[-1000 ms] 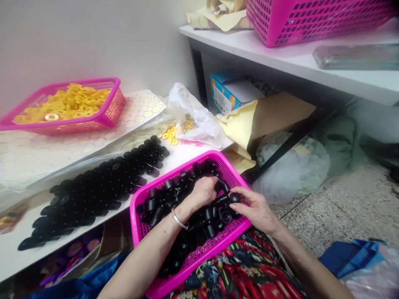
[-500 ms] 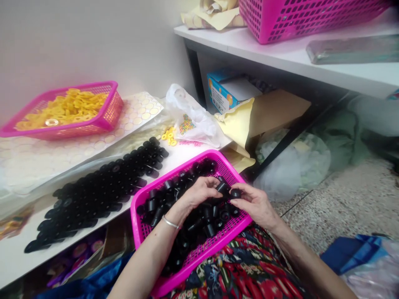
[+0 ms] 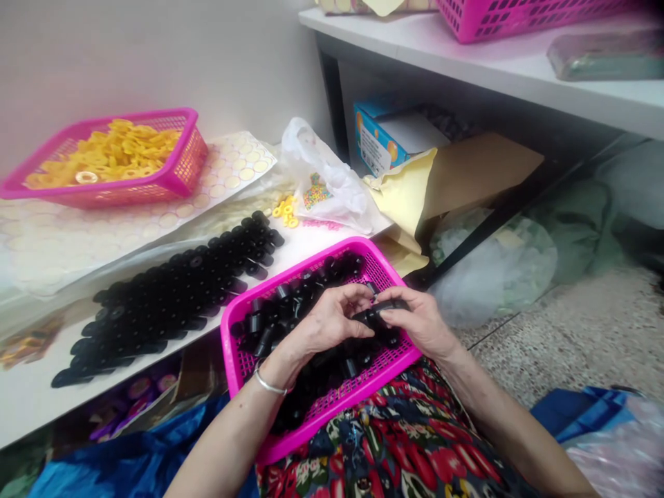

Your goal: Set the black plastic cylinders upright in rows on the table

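Observation:
My left hand [image 3: 332,318], with a silver bangle at the wrist, pinches a small black plastic part [image 3: 369,316] between thumb and fingers. On the other end of it, the thumb and fingers of my right hand [image 3: 420,321] close round a black piece [image 3: 393,305]. The two black pieces touch end to end; whether they are joined I cannot tell. Both hands are above a pink basket [image 3: 306,446] on my lap. Loose black cylindrical parts [image 3: 267,337] fill much of it, partly hidden by my left hand and forearm.
Rows of black parts [image 3: 171,297] stand on the white table at left. Behind them is a pink basket [image 3: 181,181] of yellow ring-shaped pieces [image 3: 117,152]. A plastic bag [image 3: 332,187] lies near several yellow rings [image 3: 285,209]. A raised white shelf [image 3: 467,76] overhangs a blue box [image 3: 373,142].
The two black pieces, apart before, now meet between my hands. My right hand has turned its piece toward the left one. The camera view has shifted slightly.

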Tool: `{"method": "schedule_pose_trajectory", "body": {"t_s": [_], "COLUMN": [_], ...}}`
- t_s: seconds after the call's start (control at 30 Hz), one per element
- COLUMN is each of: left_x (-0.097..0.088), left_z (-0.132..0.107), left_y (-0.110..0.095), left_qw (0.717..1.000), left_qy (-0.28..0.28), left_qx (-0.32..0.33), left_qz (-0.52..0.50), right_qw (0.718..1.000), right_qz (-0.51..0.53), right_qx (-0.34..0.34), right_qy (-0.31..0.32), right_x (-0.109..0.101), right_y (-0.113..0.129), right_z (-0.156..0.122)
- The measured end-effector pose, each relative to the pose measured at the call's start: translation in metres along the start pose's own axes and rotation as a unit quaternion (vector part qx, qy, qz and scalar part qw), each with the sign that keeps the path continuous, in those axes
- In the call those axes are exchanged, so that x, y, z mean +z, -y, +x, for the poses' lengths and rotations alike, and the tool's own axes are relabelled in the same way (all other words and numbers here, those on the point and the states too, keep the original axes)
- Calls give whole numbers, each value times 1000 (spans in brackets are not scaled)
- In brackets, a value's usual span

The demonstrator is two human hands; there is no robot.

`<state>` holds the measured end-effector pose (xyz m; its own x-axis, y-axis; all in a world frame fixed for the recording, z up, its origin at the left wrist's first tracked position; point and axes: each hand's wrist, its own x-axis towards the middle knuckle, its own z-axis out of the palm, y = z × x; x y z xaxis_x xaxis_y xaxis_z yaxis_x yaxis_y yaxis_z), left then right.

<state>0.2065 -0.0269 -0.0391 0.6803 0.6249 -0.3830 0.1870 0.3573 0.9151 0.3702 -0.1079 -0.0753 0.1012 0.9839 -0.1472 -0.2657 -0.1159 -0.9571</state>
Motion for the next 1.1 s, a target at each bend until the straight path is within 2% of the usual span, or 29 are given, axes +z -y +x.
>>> {"method": "schedule_pose_trajectory", "body": {"t_s": [0.07, 0.13, 0.33, 0.4, 0.47, 0.53, 0.63, 0.73, 0.8, 0.83, 0.87, 1.0, 1.1], "left_x": [-2, -5, -8, -9, -13, -19, -27, -30, -29, -28, -28, -32, -38], "left_z": [-1, -1, 3, 3, 5, 12, 32, 56, 68, 71, 73, 72, 68], "left_y": [1, 3, 9, 8, 7, 7, 10, 13, 15, 17, 18, 26, 32], "left_qw": [999, 998, 999, 1000, 988, 941, 822, 722, 680, 677, 685, 755, 791], "left_qy": [0, 2, -3, 8, 10, -21, -99, -123, -110, -103, -96, -58, -6], "left_qx": [7, 11, 14, 18, 48, 112, 179, 161, 147, 138, 127, 72, 58], "left_qz": [-38, -56, -39, 17, 146, 319, 532, 662, 710, 716, 711, 649, 609], "right_qw": [995, 991, 992, 994, 998, 997, 981, 974, 972, 971, 970, 969, 971], "right_qz": [85, 121, 108, 89, 26, -73, -190, -225, -232, -235, -238, -241, -231], "right_qx": [40, 62, 63, 57, 46, 21, -29, -33, -24, -22, -22, -20, -24], "right_qy": [-13, -15, -22, -25, -21, -3, 18, 19, 26, 31, 36, 52, 49], "right_x": [-1, -2, -4, -4, -5, -6, -7, -7, -7, -7, -7, -6, -6], "right_y": [-4, -6, -10, -12, -12, -10, -6, -4, -3, -2, -1, 2, 2], "right_z": [0, -1, -2, -2, -2, -3, -3, -5, -6, -7, -7, -9, -10]}}
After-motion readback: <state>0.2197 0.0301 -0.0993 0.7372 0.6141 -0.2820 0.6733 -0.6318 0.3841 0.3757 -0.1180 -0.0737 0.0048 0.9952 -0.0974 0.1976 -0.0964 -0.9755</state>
